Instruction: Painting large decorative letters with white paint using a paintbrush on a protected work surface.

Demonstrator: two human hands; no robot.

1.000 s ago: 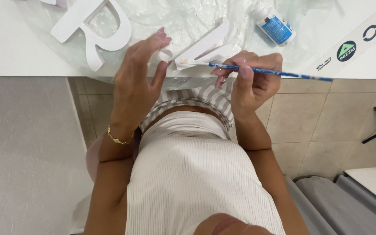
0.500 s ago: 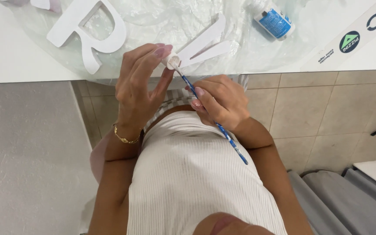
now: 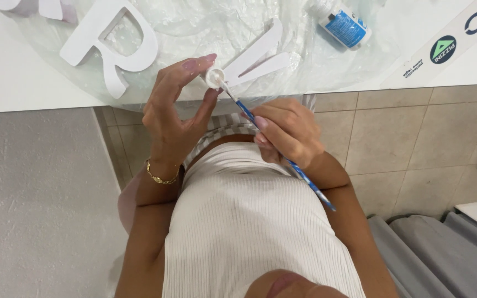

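Note:
My left hand (image 3: pixel 173 107) pinches a small round white cap (image 3: pixel 215 77) between thumb and fingertips, just over the table's near edge. My right hand (image 3: pixel 285 131) grips a thin blue paintbrush (image 3: pixel 282 152) like a pen, its tip resting in the cap. Right behind the cap a white V-shaped letter (image 3: pixel 260 58) lies flat on a clear plastic sheet (image 3: pixel 205 27). A gold bracelet (image 3: pixel 160 175) circles my left wrist.
A large white letter R (image 3: pixel 111 49) lies on the plastic to the left. A small bottle with a blue label (image 3: pixel 342 25) lies on its side at the back right. A white strip with printed logos (image 3: pixel 448 44) crosses the white table (image 3: pixel 12 83). Tiled floor and grey cushions (image 3: pixel 443 254) lie below.
My right hand swung the brush from lying level across the table edge to pointing up into the cap. My left hand took up the cap and holds it steady.

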